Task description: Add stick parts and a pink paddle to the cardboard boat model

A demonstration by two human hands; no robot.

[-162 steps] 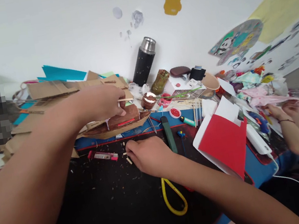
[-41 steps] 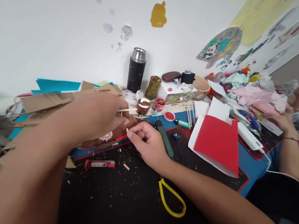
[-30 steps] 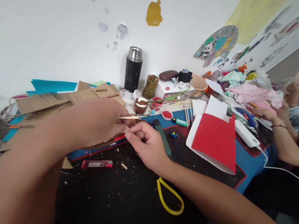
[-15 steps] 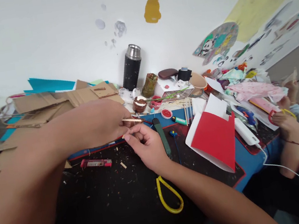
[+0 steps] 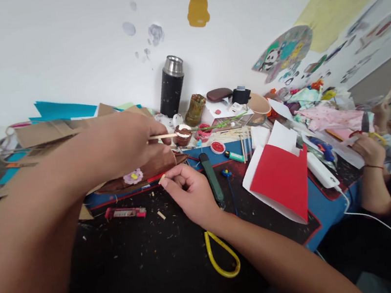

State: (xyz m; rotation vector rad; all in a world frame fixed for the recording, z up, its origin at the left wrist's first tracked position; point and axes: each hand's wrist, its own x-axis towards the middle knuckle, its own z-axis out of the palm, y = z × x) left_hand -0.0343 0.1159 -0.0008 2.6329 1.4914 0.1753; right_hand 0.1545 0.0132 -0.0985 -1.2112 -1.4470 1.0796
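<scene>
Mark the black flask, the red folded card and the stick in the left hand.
black flask (image 5: 171, 91), head view, middle of its body.
red folded card (image 5: 278, 180), head view, red face.
stick (image 5: 164, 136), head view, mid-shaft beside left hand (image 5: 124, 143).

Black flask (image 5: 170, 86) upright against the wall, red folded card (image 5: 280, 182) right of green knife (image 5: 211, 178), yellow loop (image 5: 223, 255) nearer.

long wooden stick (image 5: 163, 136) | level, pinched above brown model | short stick piece (image 5: 162, 178) | pinched, tilted

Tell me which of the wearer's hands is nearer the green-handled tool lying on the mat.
Right. The right hand lies just left of the green-handled tool, almost touching it. The left hand is farther left and back, over the brown model.
</scene>
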